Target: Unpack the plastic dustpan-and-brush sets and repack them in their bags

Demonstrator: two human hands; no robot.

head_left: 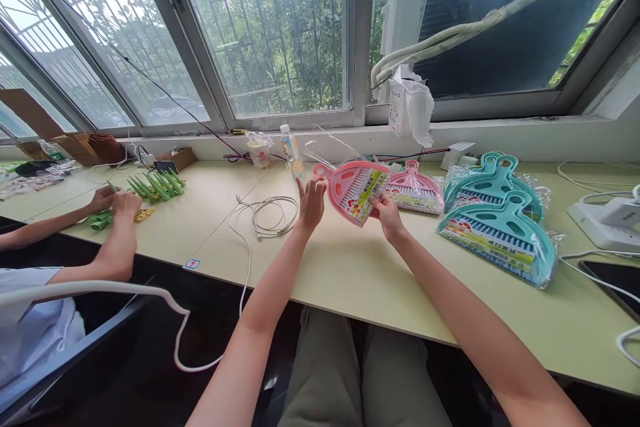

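While I watch from afar through the head camera, I have a pink dustpan set [357,190] raised just over the pale table [345,273], tilted, its handle toward the left and its label [373,188] turned my way. My left hand [313,205] has its fingertips closed at the handle end, with one finger standing apart from the rest. My right hand [387,215] pinches the lower right corner, the thumb on the front; some of the fingers are hidden behind, so I cannot tell how they sit. White bristles show beside the label. Just to the right of the held piece, a second pink set [415,190] lies on the table, and farther right I see a wrapped teal set [505,237] in front of more teal sets [493,181] that overlap. Beyond my left hand stands a bottle [293,150], with clear film near it; whose wrapping that is, I cannot tell. A pale cable [286,199] lies coiled left of my hands. Well off to the left, a co-worker's hands [127,203] handle something green near a cluster of upright green pieces [157,187]. At my far right, a dark phone [614,281] lies near a white power strip [590,225].
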